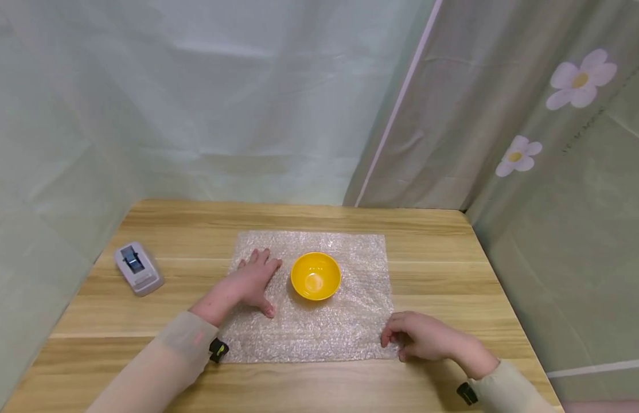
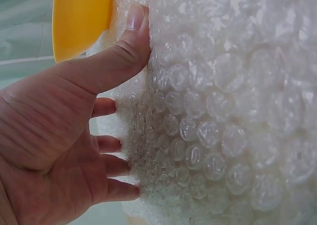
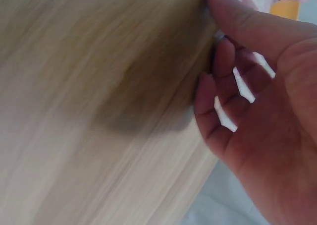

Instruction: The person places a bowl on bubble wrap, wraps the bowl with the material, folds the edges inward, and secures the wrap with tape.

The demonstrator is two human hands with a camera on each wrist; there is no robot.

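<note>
A yellow bowl [image 1: 315, 276] stands upright on a flat sheet of bubble wrap [image 1: 345, 327], its inside showing no contents. To the left of the bowl, my left hand [image 1: 254, 281] rests on the wrap with fingers spread. Up close in the left wrist view, the thumb and fingertips of the left hand [image 2: 69, 131] touch the bubbles. Bent fingers of my right hand [image 1: 420, 335] are at the wrap's near right corner, with the thumb just outside its edge. In the right wrist view the right hand [image 3: 262, 106] curves over the wood; I cannot tell whether it pinches the wrap.
A pale tape dispenser [image 1: 139, 268] with a roll in it sits at the left of the wooden table [image 1: 433, 246]. Light green curtains [image 1: 237, 115] surround the table at the back and sides, with white flowers printed on the right one.
</note>
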